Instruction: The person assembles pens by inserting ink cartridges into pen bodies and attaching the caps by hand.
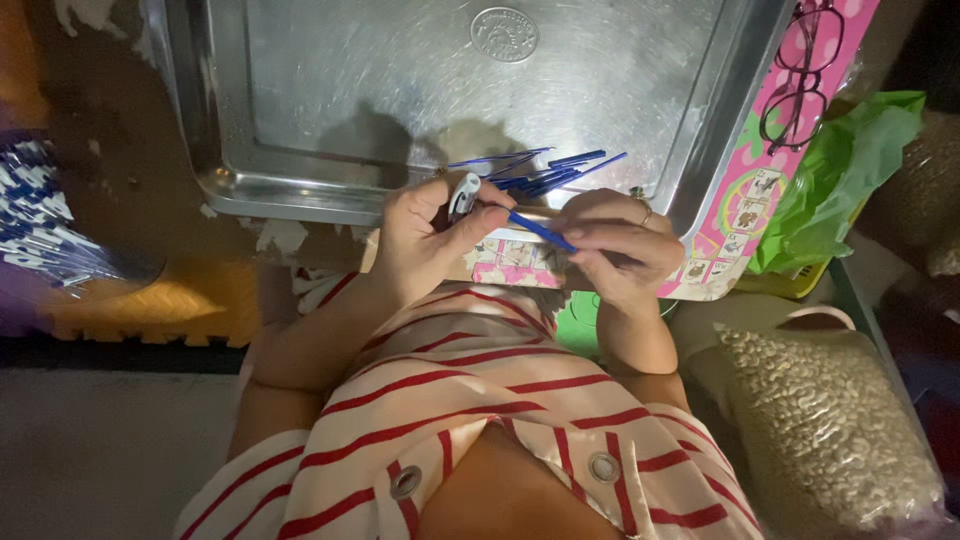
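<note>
Dim floor-level workspace seen from my head camera. Nearest, my left hand grips a small white piece; my right hand pinches a blue refill, its long axis slanting left toward the left hand. Beyond, loose blue refills lie on a steel tray.

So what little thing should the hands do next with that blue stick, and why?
Probably slide the blue rod further into the small white piece. The right hand pinches the rod, aimed at the piece held by the left hand, with more blue rods on the metal tray.
</note>
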